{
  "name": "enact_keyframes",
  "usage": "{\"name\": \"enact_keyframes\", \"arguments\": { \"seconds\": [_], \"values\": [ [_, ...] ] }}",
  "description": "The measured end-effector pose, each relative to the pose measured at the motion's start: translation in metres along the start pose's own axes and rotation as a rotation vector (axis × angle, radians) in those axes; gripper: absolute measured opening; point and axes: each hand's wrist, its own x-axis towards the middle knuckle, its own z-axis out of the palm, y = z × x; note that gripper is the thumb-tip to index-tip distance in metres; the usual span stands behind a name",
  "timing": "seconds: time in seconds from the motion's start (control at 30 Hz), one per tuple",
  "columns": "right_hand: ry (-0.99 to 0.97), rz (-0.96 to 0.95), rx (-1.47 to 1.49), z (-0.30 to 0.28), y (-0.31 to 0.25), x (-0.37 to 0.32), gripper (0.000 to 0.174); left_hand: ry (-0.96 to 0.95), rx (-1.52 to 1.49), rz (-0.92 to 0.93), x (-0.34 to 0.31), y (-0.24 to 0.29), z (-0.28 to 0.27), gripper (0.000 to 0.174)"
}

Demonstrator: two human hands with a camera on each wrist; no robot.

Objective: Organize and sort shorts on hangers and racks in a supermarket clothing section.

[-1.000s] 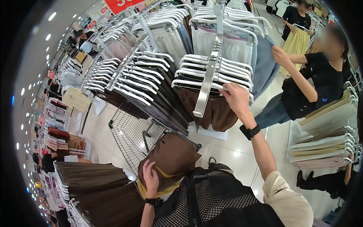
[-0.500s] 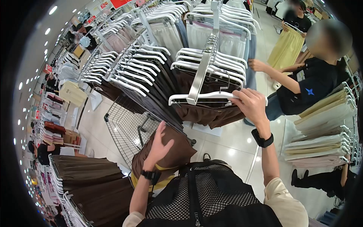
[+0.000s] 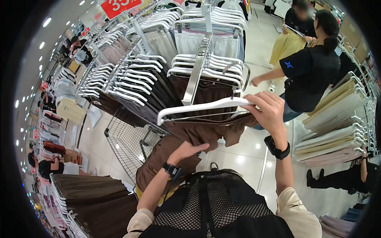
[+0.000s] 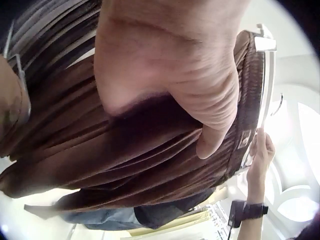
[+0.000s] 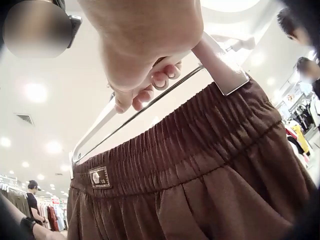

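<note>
My right hand [image 3: 266,111] grips the right part of a white hanger [image 3: 206,104], held in front of the rail's end. From its clips hangs a brown garment [image 5: 200,170] with a gathered elastic waistband and a small label. My left hand [image 3: 189,152], palm toward the cloth, lies against the garment's lower left part. In the left wrist view the left hand [image 4: 170,65] covers part of the brown folds [image 4: 100,170], its thumb extended; the other fingers are hidden. Below and left of that hand, a brown cushion-like bundle [image 3: 152,162] shows beside the cart.
A metal rail [image 3: 193,79] holds more white hangers with brown garments; darker trousers [image 3: 158,87] hang left of it. A wire cart [image 3: 123,139] stands below. Brown clothes [image 3: 95,190] hang at lower left, pale ones [image 3: 333,135] at right. A person in black [image 3: 309,75] stands at right.
The right hand has drawn the hanger and garment off the rail toward me. My left hand has moved from above the bundle rightward to the hanging garment. The person at right has turned away.
</note>
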Motion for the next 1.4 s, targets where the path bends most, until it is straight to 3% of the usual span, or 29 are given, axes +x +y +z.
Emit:
{"name": "enact_keyframes", "arguments": {
  "seconds": [0.03, 0.17, 0.4, 0.6, 0.7, 0.83, 0.97, 1.03, 1.2, 1.3, 1.4],
  "values": [
    [0.025, 0.017, 0.001, -0.004, -0.004, 0.005, 0.027, -0.018, 0.106, -0.214, -0.003, -0.006, 0.003, 0.063],
    [0.092, 0.061, 0.029, -0.007, -0.015, 0.025, 0.028, -0.248, 0.006, 0.016, -0.003, -0.046, 0.028, 0.054],
    [0.138, 0.140, 0.065, 0.004, -0.019, 0.067, 0.023, -0.371, 0.214, -0.096, -0.037, -0.051, 0.047, 0.058],
    [0.094, 0.156, 0.129, 0.025, -0.035, 0.098, 0.021, -0.432, 0.049, -0.034, -0.046, -0.098, 0.033, 0.073],
    [0.077, 0.111, 0.184, 0.040, -0.052, 0.105, 0.022, -0.216, 0.071, -0.109, -0.068, -0.112, 0.033, 0.082],
    [0.028, 0.025, 0.244, 0.056, -0.080, 0.112, 0.024, -0.228, 0.007, -0.113, -0.101, -0.110, 0.023, 0.087],
    [-0.165, -0.113, 0.490, 0.069, -0.119, 0.118, 0.024, -0.122, 0.056, -0.122, -0.118, -0.179, 0.026, 0.086],
    [-0.226, -0.242, 0.529, 0.076, -0.143, 0.124, 0.025, -0.083, 0.081, -0.173, -0.135, -0.188, 0.024, 0.087],
    [-0.252, -0.409, 0.606, 0.112, -0.207, 0.148, 0.024, 0.008, 0.188, -0.613, -0.192, -0.184, 0.006, 0.098],
    [-0.223, -0.410, 0.705, 0.154, -0.242, 0.163, 0.022, 0.182, -0.138, -0.305, -0.221, -0.236, 0.015, 0.095],
    [-0.314, -0.392, 0.733, 0.197, -0.281, 0.180, 0.022, 0.308, -0.147, -0.306, -0.251, -0.251, 0.014, 0.078]
  ]
}}
